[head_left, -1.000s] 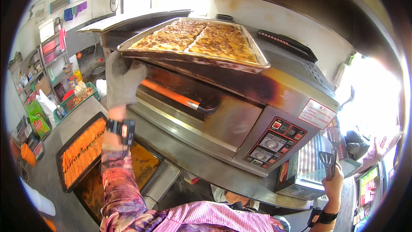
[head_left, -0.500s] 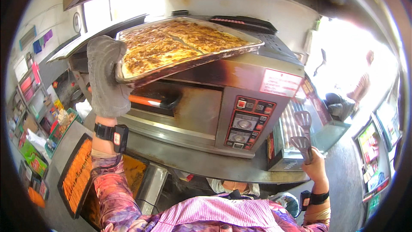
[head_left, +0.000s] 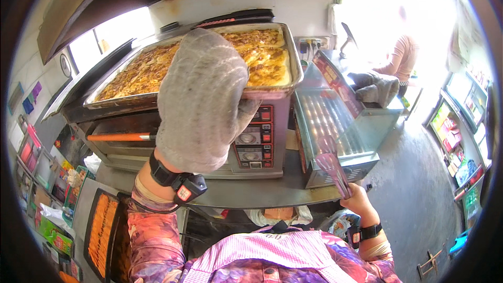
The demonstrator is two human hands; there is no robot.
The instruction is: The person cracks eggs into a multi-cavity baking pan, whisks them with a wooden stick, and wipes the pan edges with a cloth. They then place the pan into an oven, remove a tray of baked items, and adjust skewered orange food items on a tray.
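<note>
My left hand wears a thick grey oven mitt [head_left: 201, 99] and is raised over the near edge of a large metal baking tray [head_left: 275, 91]. A browned, cut sheet of baked food [head_left: 139, 71] fills the tray, which rests on top of a metal oven [head_left: 220, 170]. The mitt's thumb side lies by the rim; its fingers are hidden, so whether it grips the rim cannot be made out. Low at the right, my right hand [head_left: 360, 202] is closed around the handle end of metal tongs [head_left: 331, 167]. Their slotted heads point up and away.
A glass-sided metal case [head_left: 335, 136] stands right of the oven. Dark trays [head_left: 97, 238], one with orange strips, lie lower left. Shelves with goods [head_left: 55, 188] line the left, more [head_left: 450, 147] the right. Beyond the case is another person [head_left: 403, 57]. A small wooden stool [head_left: 430, 264] is lower right.
My mitted left hand has moved from the tray's left end rightward along its near side. The tray has turned and shifted left on the oven. The tongs have swung left, and the view has turned right.
</note>
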